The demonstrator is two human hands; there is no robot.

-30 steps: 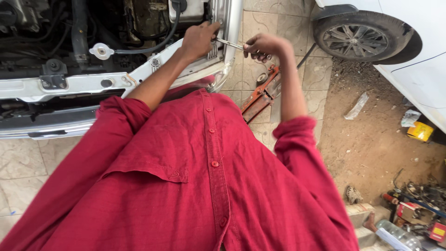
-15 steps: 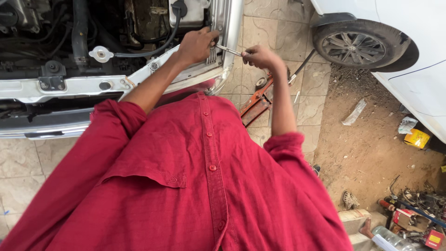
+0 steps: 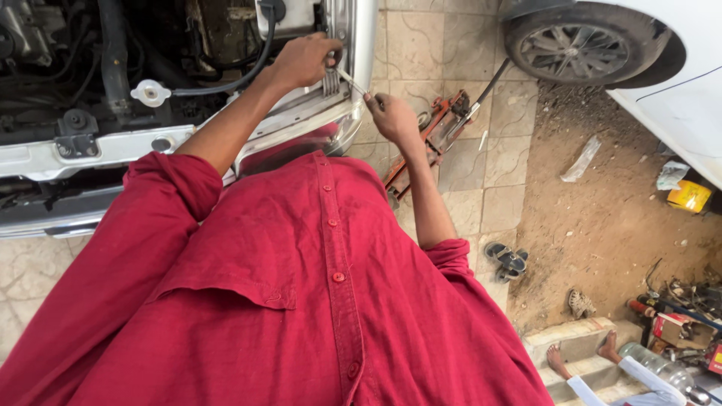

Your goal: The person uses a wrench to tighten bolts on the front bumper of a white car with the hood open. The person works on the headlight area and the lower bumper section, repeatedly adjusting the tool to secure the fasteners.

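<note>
I lean over the open front of a silver car [image 3: 83, 146], in a red shirt. My left hand [image 3: 302, 60] rests on the car's front corner, fingers curled against the silver frame by the headlight opening. A thin metal wrench [image 3: 352, 81] runs from that corner to my right hand [image 3: 392, 117], which is closed on its lower end. The wrench's far tip is hidden under my left hand.
A black hose [image 3: 259, 56] and a white cap [image 3: 150, 93] sit in the engine bay. An orange floor jack [image 3: 432, 131] lies on the tiles below my right hand. A white car's wheel [image 3: 575, 45] stands at top right. Sandals [image 3: 508, 259], scattered tools [image 3: 677, 316] and another person's feet [image 3: 579, 357] are at the lower right.
My right hand has swung the wrench handle downward and toward me. The left hand stays on the car's corner. The view has tilted slightly.
</note>
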